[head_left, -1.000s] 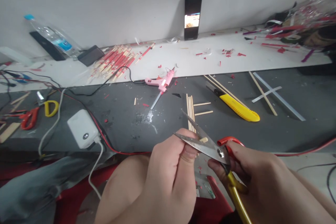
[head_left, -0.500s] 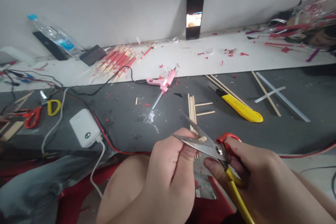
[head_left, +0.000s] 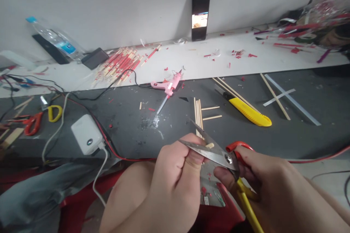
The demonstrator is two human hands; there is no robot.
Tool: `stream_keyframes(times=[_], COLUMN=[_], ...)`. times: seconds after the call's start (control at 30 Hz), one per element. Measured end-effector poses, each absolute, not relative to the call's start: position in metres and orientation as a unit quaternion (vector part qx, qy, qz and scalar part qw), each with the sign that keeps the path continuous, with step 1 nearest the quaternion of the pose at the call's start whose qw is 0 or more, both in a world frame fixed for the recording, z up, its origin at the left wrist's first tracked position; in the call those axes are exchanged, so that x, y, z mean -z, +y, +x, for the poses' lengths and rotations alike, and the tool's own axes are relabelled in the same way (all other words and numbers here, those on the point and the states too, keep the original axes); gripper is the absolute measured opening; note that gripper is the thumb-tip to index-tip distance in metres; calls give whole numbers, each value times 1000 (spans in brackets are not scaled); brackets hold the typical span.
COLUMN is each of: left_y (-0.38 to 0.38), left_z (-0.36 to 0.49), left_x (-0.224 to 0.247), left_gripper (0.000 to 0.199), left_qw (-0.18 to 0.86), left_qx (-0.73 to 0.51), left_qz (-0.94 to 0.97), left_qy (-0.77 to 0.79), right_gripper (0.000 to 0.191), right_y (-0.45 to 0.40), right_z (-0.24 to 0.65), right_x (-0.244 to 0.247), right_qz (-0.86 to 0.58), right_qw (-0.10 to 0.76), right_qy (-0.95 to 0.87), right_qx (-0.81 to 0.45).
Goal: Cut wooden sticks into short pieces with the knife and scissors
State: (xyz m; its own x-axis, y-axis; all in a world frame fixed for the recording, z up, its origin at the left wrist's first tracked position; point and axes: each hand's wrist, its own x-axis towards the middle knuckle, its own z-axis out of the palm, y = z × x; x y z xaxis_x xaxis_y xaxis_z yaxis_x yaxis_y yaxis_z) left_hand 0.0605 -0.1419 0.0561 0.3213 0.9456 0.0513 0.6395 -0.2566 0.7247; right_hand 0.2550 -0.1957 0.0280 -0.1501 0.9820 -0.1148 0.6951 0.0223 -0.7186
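Note:
My left hand (head_left: 177,174) is closed, pinching a thin wooden stick (head_left: 209,145) between thumb and fingers; most of the stick is hidden. Its short end shows between the parted blades of the scissors (head_left: 210,153). My right hand (head_left: 262,178) is wrapped round the scissors, which have one red and one yellow handle. Just beyond my left hand, several wooden sticks (head_left: 197,114) lie side by side on the dark table mat (head_left: 131,120), and two short sticks (head_left: 212,118) reach out to their right.
A pink glue gun (head_left: 169,86) and a yellow utility knife (head_left: 248,112) lie on the mat. Left are a white power bank (head_left: 86,134) with cables and orange-handled scissors (head_left: 33,123). Behind are a phone (head_left: 200,16), red-wrapped sticks (head_left: 120,63) and a bottle (head_left: 58,42).
The scissor blades have closed slightly around the stick. My left hand stays almost still, and the whole view has shifted a little.

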Motion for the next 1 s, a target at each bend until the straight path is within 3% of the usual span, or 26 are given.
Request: stream_keyframes(times=[0.27,0.53,0.73,1.0], left_y=[-142,-147,-144,-140], left_z=[66,72,65,71], left_x=[-62,-46,-51,-59], left_gripper=[28,24,22,31], left_qw=[339,297,274,312], left_qx=[-275,-305,-272,-279], left_qz=[739,741,752,746], left_qy=[514,519,534,518], right_gripper=[14,21,13,27], right_y=[-203,-208,-196,-190], right_z=[255,257,247,245], right_x=[-26,-14,-23,-27], right_qz=[-629,-628,-610,-620], right_qw=[199,207,236,255], right_qy=[-688,-707,-708,-707], right_qx=[-303,-250,-266,-224])
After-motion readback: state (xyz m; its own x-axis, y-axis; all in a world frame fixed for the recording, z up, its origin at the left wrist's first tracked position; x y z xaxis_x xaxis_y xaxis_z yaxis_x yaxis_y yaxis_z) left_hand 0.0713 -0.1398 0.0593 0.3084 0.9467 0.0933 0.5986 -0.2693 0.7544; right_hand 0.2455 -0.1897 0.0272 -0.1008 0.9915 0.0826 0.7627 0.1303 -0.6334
